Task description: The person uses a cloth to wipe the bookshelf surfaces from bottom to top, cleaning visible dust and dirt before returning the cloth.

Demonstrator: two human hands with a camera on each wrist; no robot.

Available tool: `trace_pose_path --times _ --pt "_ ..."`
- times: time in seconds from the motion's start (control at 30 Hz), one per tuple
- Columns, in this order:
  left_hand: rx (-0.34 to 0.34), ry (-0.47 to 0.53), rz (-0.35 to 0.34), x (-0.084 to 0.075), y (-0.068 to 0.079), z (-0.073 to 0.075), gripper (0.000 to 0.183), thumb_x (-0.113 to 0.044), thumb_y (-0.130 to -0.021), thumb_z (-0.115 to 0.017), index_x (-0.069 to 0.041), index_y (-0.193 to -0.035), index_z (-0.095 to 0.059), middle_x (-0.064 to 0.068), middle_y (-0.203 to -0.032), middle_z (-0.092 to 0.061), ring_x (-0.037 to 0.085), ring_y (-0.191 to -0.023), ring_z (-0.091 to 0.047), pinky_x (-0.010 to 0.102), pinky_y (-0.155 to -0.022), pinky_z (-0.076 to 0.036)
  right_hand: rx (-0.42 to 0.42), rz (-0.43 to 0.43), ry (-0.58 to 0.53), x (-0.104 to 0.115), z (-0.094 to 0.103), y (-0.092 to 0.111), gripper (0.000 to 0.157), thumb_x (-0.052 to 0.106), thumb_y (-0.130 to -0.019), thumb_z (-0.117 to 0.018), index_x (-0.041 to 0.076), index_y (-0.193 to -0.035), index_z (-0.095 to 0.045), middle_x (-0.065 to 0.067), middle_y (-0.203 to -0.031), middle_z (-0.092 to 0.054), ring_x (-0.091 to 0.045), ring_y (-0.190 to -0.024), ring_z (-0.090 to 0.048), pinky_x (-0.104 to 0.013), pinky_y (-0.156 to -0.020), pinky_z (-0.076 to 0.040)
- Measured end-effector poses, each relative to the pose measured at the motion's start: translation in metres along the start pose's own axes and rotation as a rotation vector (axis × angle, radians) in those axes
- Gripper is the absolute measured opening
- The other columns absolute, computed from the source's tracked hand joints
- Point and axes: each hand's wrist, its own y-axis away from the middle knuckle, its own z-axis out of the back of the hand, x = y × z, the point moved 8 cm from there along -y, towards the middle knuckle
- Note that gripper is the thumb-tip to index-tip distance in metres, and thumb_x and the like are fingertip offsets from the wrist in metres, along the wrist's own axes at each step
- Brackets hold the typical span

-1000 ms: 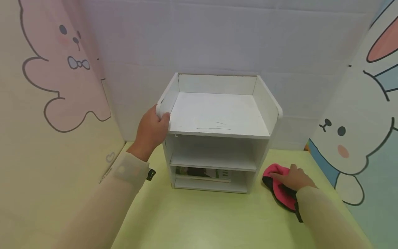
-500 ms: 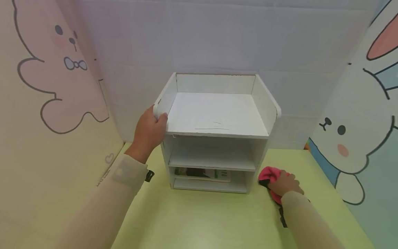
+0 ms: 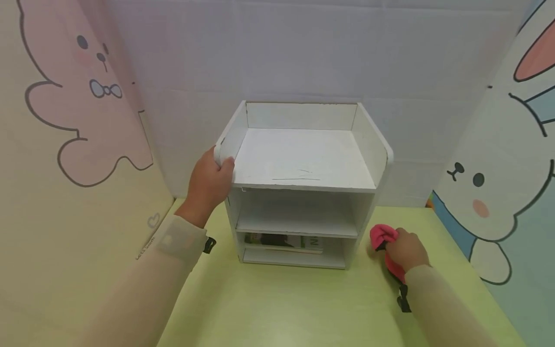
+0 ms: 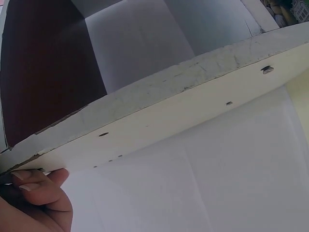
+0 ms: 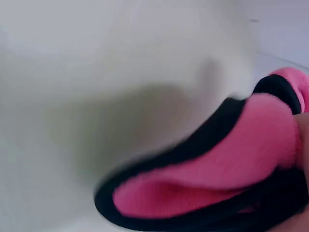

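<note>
A white desktop shelf point(image 3: 303, 154) with an open top tray and two compartments stands mid-table. My left hand point(image 3: 209, 182) grips the front of its raised left side panel, thumb on the inner side. In the left wrist view, curled fingers of that hand point(image 4: 42, 195) lie against the outer face of the shelf panel point(image 4: 178, 94). To the right of the shelf, my right hand point(image 3: 406, 250) holds a bunched pink cloth item with black edging point(image 3: 383, 235). The right wrist view shows the cloth item point(image 5: 260, 135) folded, over a blurred pale surface with a shadow below it.
Books or magazines point(image 3: 282, 242) lie flat in the shelf's bottom compartment. The light green tabletop point(image 3: 277, 308) spreads in front. A white sheet point(image 3: 303, 53) hangs behind, with cartoon-printed panels on the left and right point(image 3: 490, 193).
My right hand has gathered the cloth item from lying spread on the table into a bunched grip, and has now lifted slightly. My left hand stays on the side panel.
</note>
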Motion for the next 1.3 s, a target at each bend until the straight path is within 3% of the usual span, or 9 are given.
trace_pose_path --times 0.13,0.47,0.63,0.73,0.8,0.9,1.07,1.2,1.3 --pt "0.0 -0.008 0.016 0.003 0.001 0.0 0.062 -0.036 -0.105 -0.041 -0.001 -0.156 -0.04 0.02 -0.152 -0.049 0.038 -0.135 -0.048 0.063 -0.108 -0.038 -0.032 0.009 -0.054 0.017 0.023 0.009 0.022 0.015 -0.09 -0.049 -0.005 -0.095 -0.055 -0.02 -0.083 -0.059 -0.034 -0.076 -0.055 -0.043 -0.064 -0.044" --pt "-0.012 -0.007 0.01 0.004 0.003 0.005 0.063 -0.037 -0.105 -0.041 -0.001 -0.156 -0.04 0.02 -0.151 -0.049 0.038 -0.135 -0.048 0.062 -0.108 -0.038 -0.15 -0.041 -0.291 0.053 0.051 0.062 0.038 0.037 -0.103 -0.049 -0.001 -0.108 -0.056 -0.02 -0.099 -0.062 -0.036 -0.089 -0.059 -0.041 -0.067 -0.045" --pt "-0.021 0.003 0.014 0.006 0.004 0.005 0.062 -0.037 -0.105 -0.041 -0.002 -0.156 -0.04 0.019 -0.152 -0.049 0.038 -0.135 -0.048 0.063 -0.107 -0.038 -0.239 0.009 -0.462 0.083 0.059 0.095 0.039 0.043 -0.103 -0.056 0.006 -0.115 -0.056 -0.016 -0.093 -0.06 -0.031 -0.082 -0.058 -0.038 -0.065 -0.045" --pt "-0.021 0.017 0.018 0.007 0.003 0.003 0.062 -0.038 -0.105 -0.041 -0.003 -0.156 -0.04 0.018 -0.152 -0.048 0.037 -0.135 -0.048 0.063 -0.108 -0.038 -0.282 0.079 -0.482 0.095 0.064 0.111 0.029 0.034 -0.102 -0.059 0.005 -0.103 -0.056 -0.016 -0.078 -0.059 -0.031 -0.07 -0.061 -0.037 -0.062 -0.043" --pt "-0.017 0.024 0.019 0.006 0.003 0.002 0.062 -0.038 -0.105 -0.041 -0.003 -0.157 -0.04 0.018 -0.153 -0.048 0.037 -0.136 -0.047 0.063 -0.109 -0.037 -0.309 0.11 -0.454 0.1 0.066 0.121 0.025 0.029 -0.102 -0.06 0.005 -0.101 -0.055 -0.013 -0.078 -0.058 -0.029 -0.069 -0.06 -0.037 -0.061 -0.042" --pt "-0.013 0.022 0.018 0.003 0.003 0.002 0.063 -0.038 -0.106 -0.04 -0.002 -0.157 -0.039 0.018 -0.153 -0.047 0.038 -0.136 -0.047 0.063 -0.109 -0.036 -0.335 0.131 -0.427 0.104 0.066 0.134 0.021 0.023 -0.099 -0.062 0.004 -0.108 -0.057 -0.013 -0.091 -0.062 -0.029 -0.08 -0.061 -0.038 -0.064 -0.043" --pt "-0.019 0.009 0.016 0.001 0.004 0.002 0.062 -0.038 -0.106 -0.039 -0.002 -0.157 -0.039 0.018 -0.153 -0.048 0.038 -0.137 -0.047 0.063 -0.109 -0.036 -0.322 0.123 -0.411 0.109 0.053 0.146 0.046 0.013 -0.093 -0.066 -0.003 -0.133 -0.05 -0.016 -0.121 -0.053 -0.03 -0.102 -0.049 -0.041 -0.075 -0.043" --pt "-0.02 0.015 0.008 0.0 0.003 0.0 0.062 -0.038 -0.105 -0.039 -0.002 -0.156 -0.04 0.017 -0.153 -0.048 0.038 -0.136 -0.047 0.063 -0.108 -0.037 -0.273 0.15 -0.37 0.113 0.029 0.145 0.044 0.008 -0.089 -0.066 -0.002 -0.129 -0.051 -0.014 -0.116 -0.052 -0.028 -0.098 -0.048 -0.04 -0.073 -0.044" --pt "-0.02 0.025 -0.006 -0.002 0.001 -0.001 0.062 -0.037 -0.105 -0.04 -0.003 -0.156 -0.041 0.017 -0.152 -0.049 0.037 -0.135 -0.049 0.062 -0.108 -0.038 -0.263 0.247 -0.286 0.12 0.008 0.142 0.04 0.005 -0.085 -0.067 -0.001 -0.123 -0.056 -0.014 -0.11 -0.056 -0.027 -0.094 -0.052 -0.041 -0.072 -0.047"
